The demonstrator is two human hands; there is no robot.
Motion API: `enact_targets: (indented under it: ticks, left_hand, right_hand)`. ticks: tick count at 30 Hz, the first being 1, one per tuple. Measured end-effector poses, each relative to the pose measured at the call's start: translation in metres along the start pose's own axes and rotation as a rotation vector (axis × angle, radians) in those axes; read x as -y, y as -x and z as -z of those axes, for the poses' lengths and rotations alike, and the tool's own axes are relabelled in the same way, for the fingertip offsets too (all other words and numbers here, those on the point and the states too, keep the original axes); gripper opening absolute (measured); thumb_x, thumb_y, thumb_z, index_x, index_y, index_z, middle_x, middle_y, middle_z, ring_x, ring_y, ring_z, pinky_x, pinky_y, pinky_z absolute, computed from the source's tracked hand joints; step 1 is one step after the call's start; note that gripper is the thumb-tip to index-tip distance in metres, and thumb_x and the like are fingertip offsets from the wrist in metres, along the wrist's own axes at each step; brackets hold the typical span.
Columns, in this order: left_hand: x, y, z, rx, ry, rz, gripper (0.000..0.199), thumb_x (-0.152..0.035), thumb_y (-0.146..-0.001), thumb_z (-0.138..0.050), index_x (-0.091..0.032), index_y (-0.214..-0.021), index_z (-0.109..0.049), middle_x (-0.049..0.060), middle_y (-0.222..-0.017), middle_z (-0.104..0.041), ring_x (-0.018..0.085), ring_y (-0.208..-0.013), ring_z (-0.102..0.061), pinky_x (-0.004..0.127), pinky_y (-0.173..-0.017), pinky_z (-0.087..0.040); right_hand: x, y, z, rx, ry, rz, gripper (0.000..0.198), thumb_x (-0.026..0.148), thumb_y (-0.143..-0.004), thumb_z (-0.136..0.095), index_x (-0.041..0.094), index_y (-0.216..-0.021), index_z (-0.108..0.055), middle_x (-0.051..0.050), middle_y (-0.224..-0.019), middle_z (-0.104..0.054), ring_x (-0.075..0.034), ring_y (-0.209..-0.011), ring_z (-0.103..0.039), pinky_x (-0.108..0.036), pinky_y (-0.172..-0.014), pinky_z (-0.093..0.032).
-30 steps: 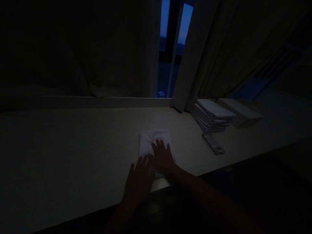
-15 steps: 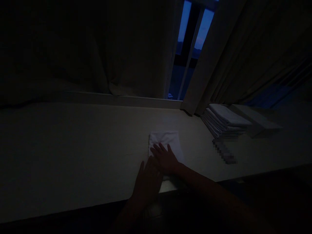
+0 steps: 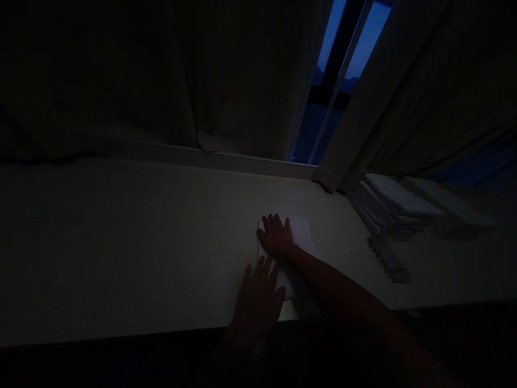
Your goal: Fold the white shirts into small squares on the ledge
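Note:
A folded white cloth lies flat on the pale table, partly covered by both hands. My right hand rests on its far left part, palm down with the fingers apart. Nearer to me, my left hand lies over the cloth's near left edge, fingers spread, its fingertips close below the right hand. Neither hand grips anything. The view is very dark, so fine detail of the cloth is lost.
On the right stands a stack of folded white cloths, with a pale box-like block beside it. A pixelated dark object lies before the stack. Curtains and a window rise behind the table.
My right hand has moved away from me across the cloth to its far left part. The left hand's fingers have spread, and the hands no longer overlap. The view has shifted slightly.

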State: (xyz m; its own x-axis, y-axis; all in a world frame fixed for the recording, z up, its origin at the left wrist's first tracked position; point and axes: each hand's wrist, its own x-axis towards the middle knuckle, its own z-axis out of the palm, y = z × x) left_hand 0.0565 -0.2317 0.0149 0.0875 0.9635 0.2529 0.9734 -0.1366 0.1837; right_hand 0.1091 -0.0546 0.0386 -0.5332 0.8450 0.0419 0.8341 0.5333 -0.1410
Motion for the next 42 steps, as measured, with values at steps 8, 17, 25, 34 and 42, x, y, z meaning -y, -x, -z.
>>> enact_targets:
  ticks: [8,17,25,34,42]
  left_hand:
    - [-0.001,-0.001,-0.001,0.003,0.011,0.019,0.054,-0.039,-0.095,-0.032,-0.025,-0.147,-0.032,0.006,-0.156,-0.028,0.027,-0.146,-0.018,0.055,-0.115,-0.021]
    - [0.000,0.000,0.002,-0.046,0.028,0.002,0.054,-0.042,-0.094,-0.034,-0.025,-0.145,-0.035,0.006,-0.154,-0.032,0.026,-0.145,-0.020,0.053,-0.116,-0.021]
    - [0.000,-0.005,0.007,-0.005,0.031,-0.037,0.063,-0.039,-0.091,-0.041,-0.025,-0.150,-0.025,0.006,-0.154,-0.032,0.026,-0.144,-0.024,0.051,-0.116,-0.020]
    - [-0.002,0.000,0.002,-0.029,-0.053,-0.023,0.053,-0.039,-0.094,-0.034,-0.026,-0.146,-0.035,0.006,-0.156,-0.029,0.026,-0.145,-0.020,0.054,-0.115,-0.022]
    - [0.000,-0.004,0.002,-0.022,-0.056,-0.013,0.052,-0.040,-0.093,-0.035,-0.026,-0.143,-0.040,0.007,-0.153,-0.034,0.028,-0.143,-0.025,0.056,-0.115,-0.021]
  right_hand:
    - [0.009,-0.009,-0.005,-0.111,-0.002,-0.092,0.058,0.048,-0.099,-0.013,0.020,-0.145,-0.035,-0.012,-0.155,-0.027,-0.031,-0.143,-0.016,-0.059,-0.111,-0.003]
    - [0.001,-0.004,0.013,-0.062,-0.122,-0.044,0.058,0.045,-0.101,-0.011,0.017,-0.149,-0.026,-0.010,-0.158,-0.017,-0.026,-0.145,-0.013,-0.056,-0.113,-0.007]
    - [0.012,0.116,0.024,-0.021,-0.115,0.183,0.062,0.054,-0.099,-0.021,0.019,-0.149,-0.030,-0.008,-0.157,-0.019,-0.027,-0.146,-0.009,-0.052,-0.116,-0.005]
    - [-0.047,0.144,0.012,-0.035,-0.092,-0.033,0.059,0.057,-0.098,-0.023,0.028,-0.149,-0.029,-0.003,-0.158,-0.016,-0.025,-0.146,-0.008,-0.053,-0.115,-0.012]
    - [-0.057,0.145,0.010,-0.047,-0.076,-0.088,0.060,0.055,-0.099,-0.023,0.024,-0.151,-0.025,-0.007,-0.158,-0.018,-0.026,-0.146,-0.007,-0.056,-0.115,-0.009]
